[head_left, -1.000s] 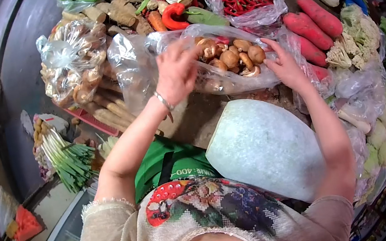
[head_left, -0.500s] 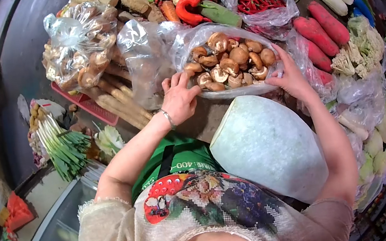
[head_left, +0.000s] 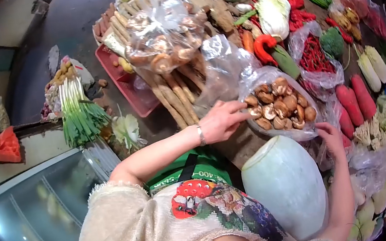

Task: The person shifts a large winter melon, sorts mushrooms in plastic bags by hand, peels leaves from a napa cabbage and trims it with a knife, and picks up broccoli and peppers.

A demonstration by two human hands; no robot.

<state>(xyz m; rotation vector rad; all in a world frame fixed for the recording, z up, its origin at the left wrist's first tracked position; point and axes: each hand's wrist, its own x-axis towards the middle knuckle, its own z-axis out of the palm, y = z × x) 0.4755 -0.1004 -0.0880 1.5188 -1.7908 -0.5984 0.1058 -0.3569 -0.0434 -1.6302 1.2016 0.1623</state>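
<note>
Head view: a big pale melon [head_left: 284, 187] sat nearest, just short of the open plastic bag [head_left: 253, 80] with the mushrooms [head_left: 281, 106] inside. Left hand [head_left: 223, 121] was at the bag's left rim, fingers loosely bent; right hand [head_left: 331, 138] at its near-right edge, fingers close together. Couldn't tell if either pinched film. Change: a second earlier, hand and film hid part of the mushrooms; now the mouth was spread, so I judged contents easy to reach. Brown surface [head_left: 243, 148] showed between melon and left hand. Long roots [head_left: 169, 96], tied bag [head_left: 161, 29], cabbage [head_left: 274, 16] beyond. Room: glass-topped cooler [head_left: 37, 221] left, scallions [head_left: 81, 113] past it.
</note>
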